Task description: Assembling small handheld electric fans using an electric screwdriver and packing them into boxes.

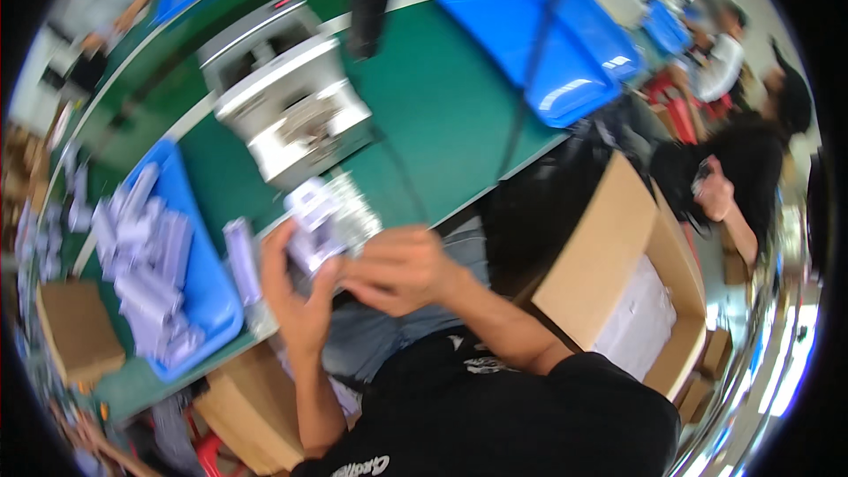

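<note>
My left hand (300,296) grips a small pale lavender box (314,221), thumb on one side and fingers on the other, above the near edge of the green table (424,128). Close against the box's lower right side, my right hand (402,269) has its fingers curled in a pinch; what lies between them is hidden and blurred. Just beyond both hands is a shiny whitish crumpled-looking piece (355,212), its kind unclear. Another lavender box (240,261), long and narrow, lies left of my left hand.
A blue tray (225,305) heaped with lavender boxes (150,278) stands at left. Beyond my hands sits a grey-white machine (296,93). Empty-looking blue trays (495,18) lie at far right. An open carton (587,274) stands right of me; a person (733,155) is beyond it.
</note>
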